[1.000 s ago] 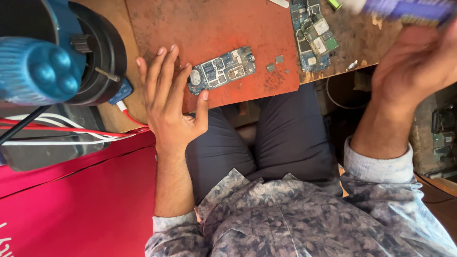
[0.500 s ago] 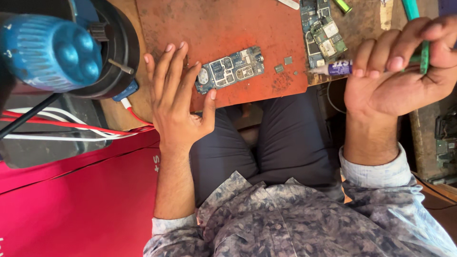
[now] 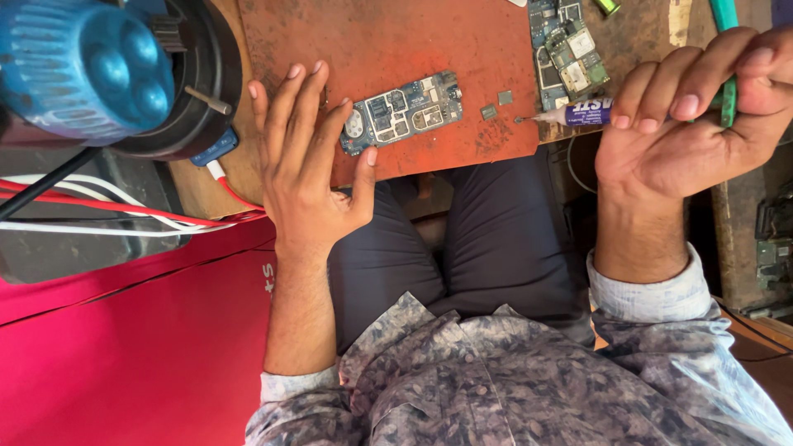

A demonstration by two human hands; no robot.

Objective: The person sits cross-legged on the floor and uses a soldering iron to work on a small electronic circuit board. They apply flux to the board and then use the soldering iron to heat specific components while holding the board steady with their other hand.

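While resting flat, left hand point(image 3: 306, 173) touches circuit board point(image 3: 402, 111).

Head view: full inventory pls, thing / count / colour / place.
circuit board: 1, blue, on red mat by left hand
red mat: 1, rust red, bench centre
second circuit board: 1, blue-green, bench, right of mat
small chips: 2, grey, mat's right edge
syringe tube: 1, white and purple, beside right hand
green tool: 1, green, in right hand
blue knob: 1, top left
cables: several, red, white, black, left
left hand: open, flat on mat
right hand: gripping green tool
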